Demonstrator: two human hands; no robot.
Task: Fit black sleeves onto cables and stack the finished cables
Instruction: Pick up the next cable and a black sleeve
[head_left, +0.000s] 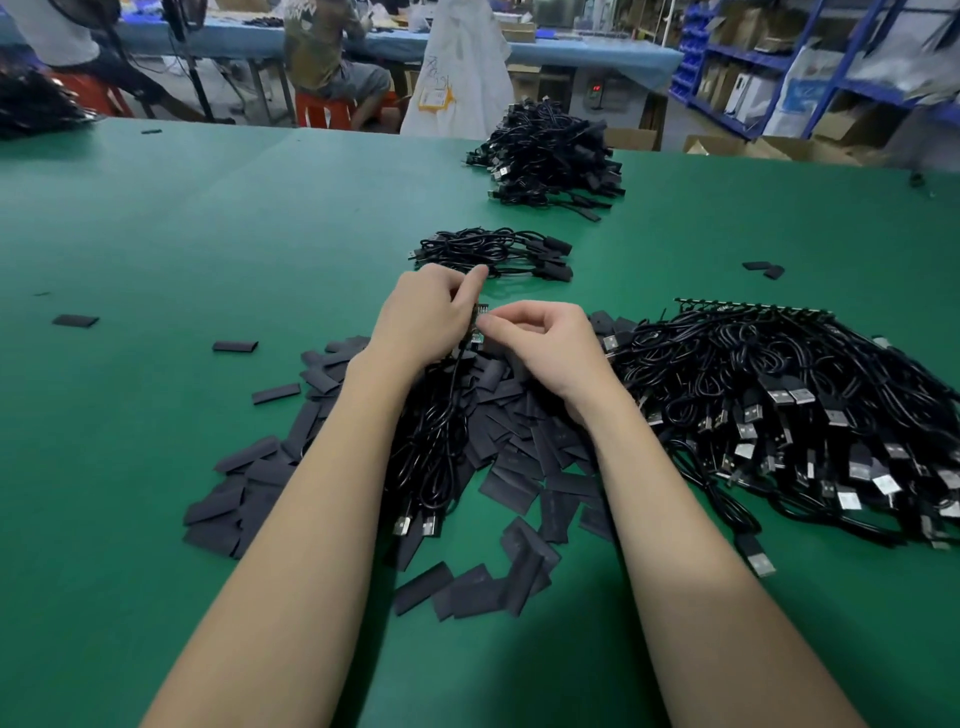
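A wide green felt-like tabletop carries everything; on its right side sprawls a large heap of black cables with silver USB plugs, a row of small boards along its far edge; near the far edge lies a tall pile of finished black cables; closer in, just beyond the hands, lies a smaller, flatter stack of finished cables; a spread of flat black sleeves lies under the forearms, with strays off to the left; a white sack behind the tabletop bears writing too blurred to read; the left hand and right hand meet above the sleeves, fingers curled and pinching a small green circuit board at the end of a thin black cable that trails down to two plugs.
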